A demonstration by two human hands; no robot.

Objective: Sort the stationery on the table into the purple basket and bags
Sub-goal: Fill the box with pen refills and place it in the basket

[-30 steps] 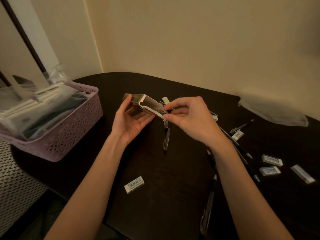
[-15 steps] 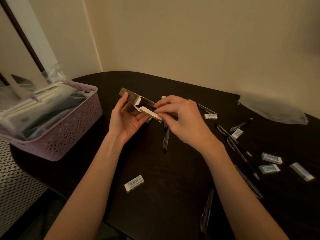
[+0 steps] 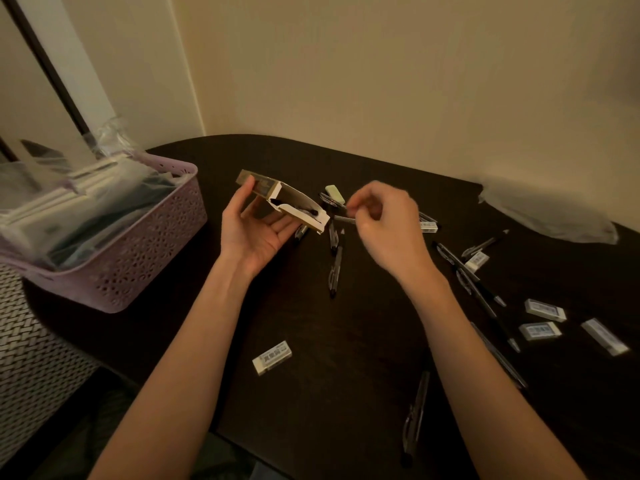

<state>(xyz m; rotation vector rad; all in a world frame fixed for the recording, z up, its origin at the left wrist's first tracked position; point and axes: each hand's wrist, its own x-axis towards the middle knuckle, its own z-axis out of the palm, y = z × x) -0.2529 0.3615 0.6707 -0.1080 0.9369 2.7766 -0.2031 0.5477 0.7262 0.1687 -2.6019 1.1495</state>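
While the open box [image 3: 282, 202] is held in the left hand [image 3: 258, 230], the right hand [image 3: 384, 223], now withdrawn from its flap, is seen blurred, apparently pinching a pen [image 3: 343, 219] for loading.

A dark table [image 3: 346, 393] carries a purple basket [image 3: 145, 258], scattered pens [image 3: 335, 271], erasers [image 3: 272, 357] and a clear bag [image 3: 547, 213].

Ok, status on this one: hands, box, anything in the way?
Left hand holds open box. Right hand blurred beside its flap, grip unclear. Pens, erasers loose on table.
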